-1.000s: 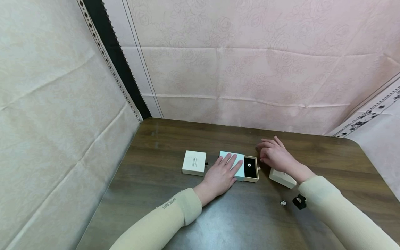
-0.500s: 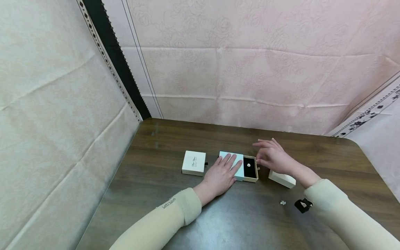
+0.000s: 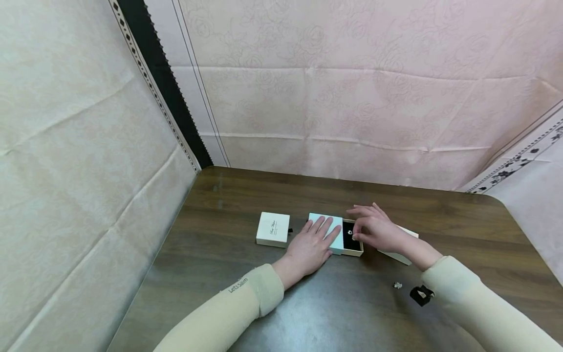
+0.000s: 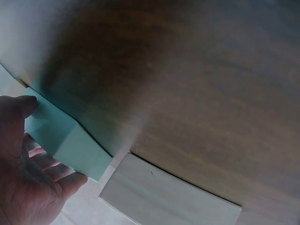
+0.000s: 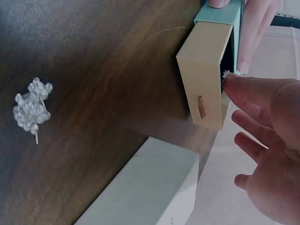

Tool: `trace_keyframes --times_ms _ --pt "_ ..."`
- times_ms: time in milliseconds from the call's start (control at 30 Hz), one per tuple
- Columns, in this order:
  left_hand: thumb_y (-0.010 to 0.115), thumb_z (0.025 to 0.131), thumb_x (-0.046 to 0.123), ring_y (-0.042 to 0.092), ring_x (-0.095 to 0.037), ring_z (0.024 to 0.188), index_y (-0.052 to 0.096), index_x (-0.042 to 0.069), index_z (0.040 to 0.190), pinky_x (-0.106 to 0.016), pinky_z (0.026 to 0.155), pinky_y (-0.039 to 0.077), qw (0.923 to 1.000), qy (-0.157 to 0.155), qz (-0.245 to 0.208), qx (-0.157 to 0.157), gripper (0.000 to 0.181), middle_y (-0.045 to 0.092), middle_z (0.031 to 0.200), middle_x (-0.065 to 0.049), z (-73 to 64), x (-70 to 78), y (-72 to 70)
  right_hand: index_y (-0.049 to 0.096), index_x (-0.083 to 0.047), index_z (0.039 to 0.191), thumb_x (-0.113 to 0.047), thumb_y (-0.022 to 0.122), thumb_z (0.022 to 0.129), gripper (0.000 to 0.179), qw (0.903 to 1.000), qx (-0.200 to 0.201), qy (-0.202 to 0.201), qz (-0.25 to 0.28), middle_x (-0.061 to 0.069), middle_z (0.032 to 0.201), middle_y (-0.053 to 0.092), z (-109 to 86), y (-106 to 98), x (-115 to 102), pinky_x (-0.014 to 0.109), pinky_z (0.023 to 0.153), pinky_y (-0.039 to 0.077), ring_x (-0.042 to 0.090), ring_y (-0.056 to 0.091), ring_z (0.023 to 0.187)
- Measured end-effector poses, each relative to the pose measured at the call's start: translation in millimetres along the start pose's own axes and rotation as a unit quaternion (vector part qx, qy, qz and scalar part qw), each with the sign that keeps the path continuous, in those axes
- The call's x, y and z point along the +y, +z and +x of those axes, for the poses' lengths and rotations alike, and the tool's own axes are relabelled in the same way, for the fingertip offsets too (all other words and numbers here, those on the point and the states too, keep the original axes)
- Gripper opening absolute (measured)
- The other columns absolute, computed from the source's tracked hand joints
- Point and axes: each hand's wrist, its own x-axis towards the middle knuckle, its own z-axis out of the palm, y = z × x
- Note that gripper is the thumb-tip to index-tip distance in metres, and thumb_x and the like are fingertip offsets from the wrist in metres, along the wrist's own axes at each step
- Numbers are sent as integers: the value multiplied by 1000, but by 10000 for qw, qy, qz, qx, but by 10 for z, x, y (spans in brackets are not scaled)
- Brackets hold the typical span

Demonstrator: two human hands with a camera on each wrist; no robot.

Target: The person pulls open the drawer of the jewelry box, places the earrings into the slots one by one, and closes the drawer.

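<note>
A pale blue sleeve box (image 3: 326, 221) stands with its cream drawer (image 5: 204, 70) pulled out to the right. My left hand (image 3: 310, 247) rests across the sleeve with its fingers spread; in the left wrist view the thumb (image 4: 28, 105) touches one long edge. Inside the drawer, on black lining, sits a small sparkling jewel (image 5: 226, 75). Thumb and index fingertips of my right hand (image 3: 378, 232) are right at it, the other fingers lifted apart. I cannot tell whether they pinch it.
A white lidded box (image 3: 272, 229) with lettering and a dark tab stands left of the blue one. Partly behind my right wrist is another white box (image 5: 150, 183). Toward the table's front lies a crystal cluster (image 5: 32, 108) with a thin post. A small black object (image 3: 421, 296) shows beside my right sleeve.
My right hand has moved left from above the right white box to the drawer, its fingertips now over the black lining. My left hand has stayed on the blue sleeve.
</note>
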Motion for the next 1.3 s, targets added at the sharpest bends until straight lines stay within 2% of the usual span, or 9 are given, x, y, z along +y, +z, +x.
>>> trace_keyframes --times_ms 467,867,1133,1300 --pt "49 113 50 32 -22 160 29 24 171 -39 127 34 10000 15 42 -71 67 31 175 -5 7 1 -24 68 -21 76 -2 83 90 28 9997 40 -174 -139 28 144 62 6 115 15 84 114 20 56 45 144" --pt "50 113 50 32 -22 160 29 23 171 -39 127 34 10000 28 34 -66 67 32 175 -6 6 1 -28 68 -23 78 -5 81 94 27 9997 -198 -90 -121 25 145 62 13 100 -4 83 116 18 53 44 146" --pt "50 113 50 32 -22 160 29 24 171 -39 127 34 9999 27 54 -97 68 31 175 -5 5 3 -18 70 -20 78 -4 80 94 24 9997 -105 -76 -189 24 143 63 14 105 8 84 115 19 54 45 145" --pt "49 113 50 32 -22 160 28 24 171 -39 127 34 9999 15 27 -129 68 31 175 -5 0 2 -14 70 -19 79 -3 78 95 24 9995 -186 -75 -232 25 143 62 15 94 1 84 115 18 54 44 145"
